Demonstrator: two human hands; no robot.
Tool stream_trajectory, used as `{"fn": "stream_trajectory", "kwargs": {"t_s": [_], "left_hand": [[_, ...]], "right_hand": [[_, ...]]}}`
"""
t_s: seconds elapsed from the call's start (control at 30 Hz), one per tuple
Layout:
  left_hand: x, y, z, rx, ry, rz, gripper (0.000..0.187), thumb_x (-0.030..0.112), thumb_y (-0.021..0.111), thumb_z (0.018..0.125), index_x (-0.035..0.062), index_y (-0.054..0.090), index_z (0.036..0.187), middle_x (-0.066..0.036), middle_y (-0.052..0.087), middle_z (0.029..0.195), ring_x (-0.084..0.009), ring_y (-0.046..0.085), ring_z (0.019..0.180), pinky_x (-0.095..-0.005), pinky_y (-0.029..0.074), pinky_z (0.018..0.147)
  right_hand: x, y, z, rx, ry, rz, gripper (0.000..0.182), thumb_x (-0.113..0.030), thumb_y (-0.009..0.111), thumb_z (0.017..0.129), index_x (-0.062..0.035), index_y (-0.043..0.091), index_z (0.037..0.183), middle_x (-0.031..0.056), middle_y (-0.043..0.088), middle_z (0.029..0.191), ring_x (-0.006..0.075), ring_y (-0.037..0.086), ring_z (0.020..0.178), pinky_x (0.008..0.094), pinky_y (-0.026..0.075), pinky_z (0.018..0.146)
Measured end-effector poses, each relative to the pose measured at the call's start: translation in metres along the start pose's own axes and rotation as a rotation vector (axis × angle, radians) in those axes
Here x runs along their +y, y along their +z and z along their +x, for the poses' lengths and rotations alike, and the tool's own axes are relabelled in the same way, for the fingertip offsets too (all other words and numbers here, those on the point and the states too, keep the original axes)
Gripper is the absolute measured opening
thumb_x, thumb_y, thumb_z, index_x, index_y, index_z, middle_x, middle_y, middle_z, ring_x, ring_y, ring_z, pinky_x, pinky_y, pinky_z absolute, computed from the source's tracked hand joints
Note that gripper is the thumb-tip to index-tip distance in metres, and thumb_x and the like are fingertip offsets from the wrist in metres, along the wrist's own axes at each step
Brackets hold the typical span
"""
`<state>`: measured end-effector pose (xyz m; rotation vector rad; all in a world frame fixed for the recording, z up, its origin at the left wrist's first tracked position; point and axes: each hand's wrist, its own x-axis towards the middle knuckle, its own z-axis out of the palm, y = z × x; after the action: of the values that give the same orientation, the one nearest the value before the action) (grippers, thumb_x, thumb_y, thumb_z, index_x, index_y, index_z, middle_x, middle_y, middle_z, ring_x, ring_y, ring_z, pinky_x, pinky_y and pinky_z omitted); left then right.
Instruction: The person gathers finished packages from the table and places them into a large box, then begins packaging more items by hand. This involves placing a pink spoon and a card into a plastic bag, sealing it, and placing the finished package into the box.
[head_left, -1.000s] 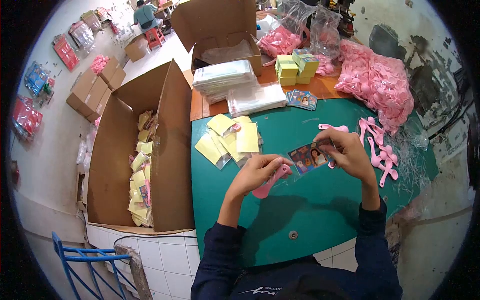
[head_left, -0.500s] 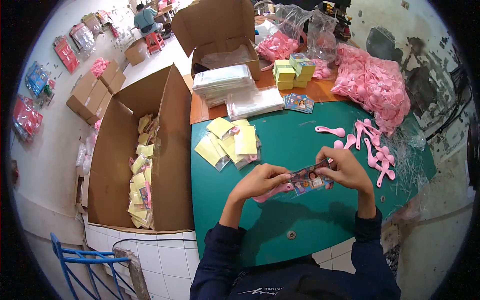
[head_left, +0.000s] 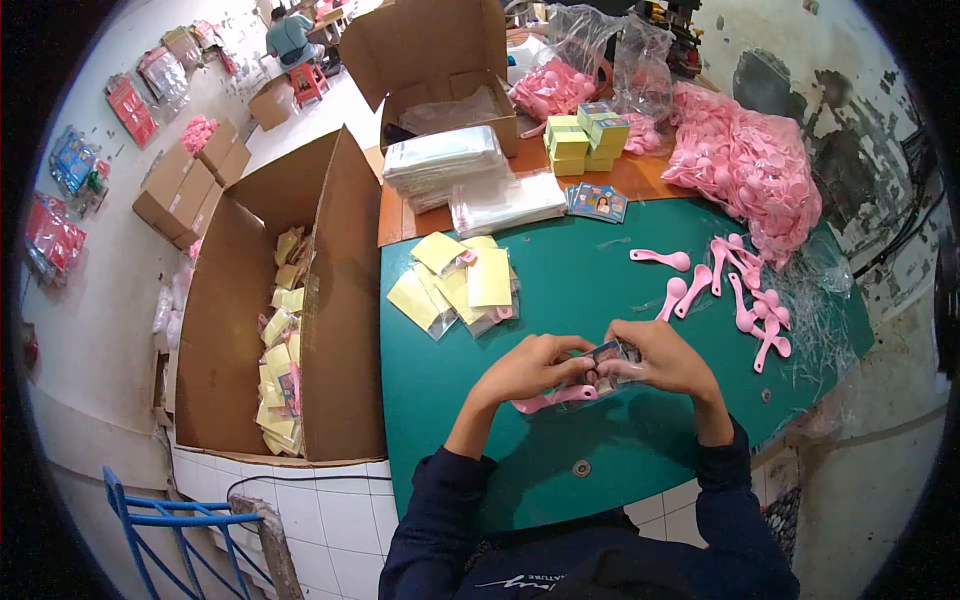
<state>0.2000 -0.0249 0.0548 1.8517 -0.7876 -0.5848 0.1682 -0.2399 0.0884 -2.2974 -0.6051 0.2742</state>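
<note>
Over the front part of the green table (head_left: 450,380), my two hands meet at a small clear plastic bag (head_left: 608,352) with a printed card inside. My left hand (head_left: 530,370) is closed on the bag's left side, and a pink spoon (head_left: 550,401) sticks out beneath its fingers. On the right side, my right hand (head_left: 662,358) pinches the bag with thumb and fingers. Both hands partly cover the card. Beyond my right hand lie several loose pink spoons (head_left: 698,288). Filled bags with yellow cards (head_left: 489,278) lie overlapping beyond my left hand.
Left of the table stands a deep cardboard box (head_left: 345,300) holding many filled bags. Stacks of clear bags (head_left: 510,205), card bundles (head_left: 568,150) and loose printed cards (head_left: 598,202) sit at the back. A big sack of pink spoons (head_left: 745,165) rests back right. A seated person (head_left: 288,38) is far off.
My right hand has moved left and closer to my left hand. The card, flat and in plain sight before, is now tilted and mostly covered by my fingers.
</note>
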Motion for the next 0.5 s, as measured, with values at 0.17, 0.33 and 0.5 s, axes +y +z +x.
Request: {"fn": "stream_trajectory", "kwargs": {"t_s": [0.17, 0.33, 0.5], "left_hand": [[-0.002, 0.003, 0.003, 0.020, -0.084, 0.064, 0.035, 0.031, 0.055, 0.089, 0.0040, 0.058, 0.111, -0.017, 0.066, 0.075, -0.0226, 0.064, 0.067, -0.0326, 0.047, 0.058], [-0.016, -0.005, -0.007, -0.153, -0.044, -0.107, 0.042, 0.035, 0.060, 0.086, 0.0050, 0.056, 0.115, -0.013, 0.067, 0.077, -0.0173, 0.064, 0.071, -0.0298, 0.049, 0.063], [-0.047, -0.006, -0.024, -0.066, 0.000, -0.323, 0.043, 0.021, 0.066, 0.084, 0.0059, 0.050, 0.120, -0.008, 0.066, 0.087, -0.0100, 0.059, 0.076, -0.0236, 0.047, 0.066]], "right_hand": [[0.013, -0.002, -0.003, -0.107, 0.075, 0.272, 0.026, -0.024, 0.068, 0.077, -0.0009, 0.063, 0.089, 0.0113, 0.062, 0.073, 0.0168, 0.060, 0.066, 0.0293, 0.045, 0.062], [0.034, 0.007, -0.009, 0.082, 0.139, 0.326, 0.018, -0.016, 0.070, 0.075, -0.0016, 0.064, 0.085, 0.0045, 0.064, 0.076, 0.0096, 0.056, 0.070, 0.0255, 0.044, 0.061], [0.031, 0.008, -0.019, 0.183, 0.199, 0.551, 0.015, -0.012, 0.071, 0.075, -0.0016, 0.062, 0.079, -0.0004, 0.060, 0.073, 0.0069, 0.052, 0.067, 0.0234, 0.042, 0.059]]}}
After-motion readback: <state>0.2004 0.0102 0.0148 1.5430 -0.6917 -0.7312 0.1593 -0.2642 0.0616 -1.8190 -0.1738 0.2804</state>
